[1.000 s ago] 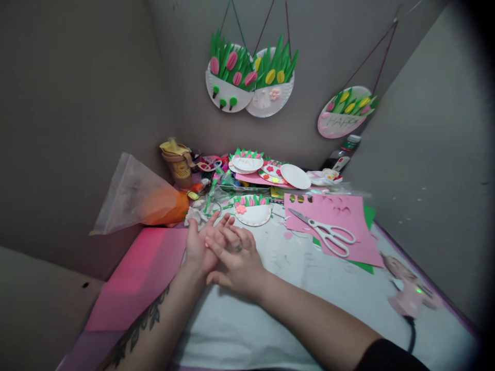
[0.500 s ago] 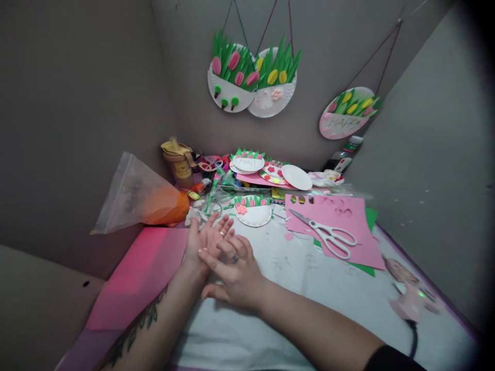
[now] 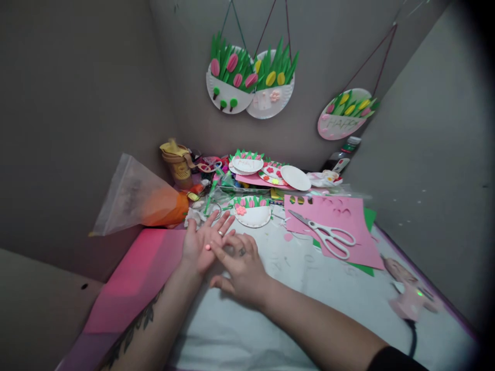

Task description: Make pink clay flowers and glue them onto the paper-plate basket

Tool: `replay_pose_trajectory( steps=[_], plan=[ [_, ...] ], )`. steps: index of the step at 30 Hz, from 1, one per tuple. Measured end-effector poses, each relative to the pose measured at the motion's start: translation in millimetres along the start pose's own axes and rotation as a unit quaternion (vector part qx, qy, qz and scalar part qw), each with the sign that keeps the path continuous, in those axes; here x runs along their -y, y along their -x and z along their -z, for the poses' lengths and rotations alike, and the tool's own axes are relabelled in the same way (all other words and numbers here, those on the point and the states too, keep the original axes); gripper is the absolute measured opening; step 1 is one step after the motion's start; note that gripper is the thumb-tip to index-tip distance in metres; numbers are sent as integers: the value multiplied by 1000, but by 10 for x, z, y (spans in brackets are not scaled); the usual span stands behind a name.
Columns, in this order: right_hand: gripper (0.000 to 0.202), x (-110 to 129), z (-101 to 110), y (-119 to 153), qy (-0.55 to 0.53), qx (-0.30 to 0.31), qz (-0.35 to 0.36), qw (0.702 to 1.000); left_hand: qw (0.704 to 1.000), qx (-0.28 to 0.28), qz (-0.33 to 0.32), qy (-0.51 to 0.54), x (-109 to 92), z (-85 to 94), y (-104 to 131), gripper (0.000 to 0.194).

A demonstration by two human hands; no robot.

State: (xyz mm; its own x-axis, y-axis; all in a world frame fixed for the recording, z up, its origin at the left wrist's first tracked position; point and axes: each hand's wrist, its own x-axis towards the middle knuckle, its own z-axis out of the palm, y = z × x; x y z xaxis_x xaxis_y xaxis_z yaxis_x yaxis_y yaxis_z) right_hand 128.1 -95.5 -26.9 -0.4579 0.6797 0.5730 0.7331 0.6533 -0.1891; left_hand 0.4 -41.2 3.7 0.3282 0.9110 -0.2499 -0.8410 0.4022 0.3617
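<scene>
My left hand [image 3: 201,245] lies palm up with its fingers stretched out. On its palm rests a small pink ball [image 3: 208,247] that looks like soft clay. My right hand [image 3: 242,263] hovers palm down over the left, thumb apart and fingers loosely bent, its index fingertip right beside the ball. Whether that fingertip touches the ball, I cannot tell. Just beyond both hands lies a half-folded paper plate [image 3: 253,215] with green paper grass, pink tulips and a pink flower.
White-handled scissors [image 3: 332,238] lie on pink foam sheet [image 3: 361,232] at right, near a pink glue gun [image 3: 408,304]. A plastic bag [image 3: 131,193] and a brown cup [image 3: 179,167] stand at left. Decorated plates [image 3: 247,164] pile up behind; others [image 3: 232,93] hang on the wall.
My right hand's fingers have shifted slightly right and back from the left palm, and the pink ball now shows on it. The left hand stays palm up.
</scene>
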Motion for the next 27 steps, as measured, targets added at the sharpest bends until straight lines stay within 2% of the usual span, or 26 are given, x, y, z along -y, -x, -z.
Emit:
replay_pose_trajectory(
  steps=[4, 8, 11, 16, 22, 27],
  plan=[
    [75, 26, -5, -22, -7, -2, 1, 1000, 999, -18, 20, 20, -23, 15, -15, 80],
    [67, -48, 9, -79, -4, 2, -41, 999, 999, 14, 12, 28, -17, 6, 7, 86],
    [63, -120, 42, -76, -14, -6, -43, 999, 999, 38, 6, 38, -13, -3, 20, 88],
    [59, -124, 66, -57, -26, -6, -45, 999, 997, 46, 12, 57, -8, 14, 4, 88],
    [67, -44, 36, -79, -11, 11, -7, 1000, 998, 34, 25, 45, -15, 14, 14, 87],
    [64, -5, 41, -44, 17, -8, 5, 1000, 998, 37, -10, 43, -34, -24, 43, 83]
  ],
)
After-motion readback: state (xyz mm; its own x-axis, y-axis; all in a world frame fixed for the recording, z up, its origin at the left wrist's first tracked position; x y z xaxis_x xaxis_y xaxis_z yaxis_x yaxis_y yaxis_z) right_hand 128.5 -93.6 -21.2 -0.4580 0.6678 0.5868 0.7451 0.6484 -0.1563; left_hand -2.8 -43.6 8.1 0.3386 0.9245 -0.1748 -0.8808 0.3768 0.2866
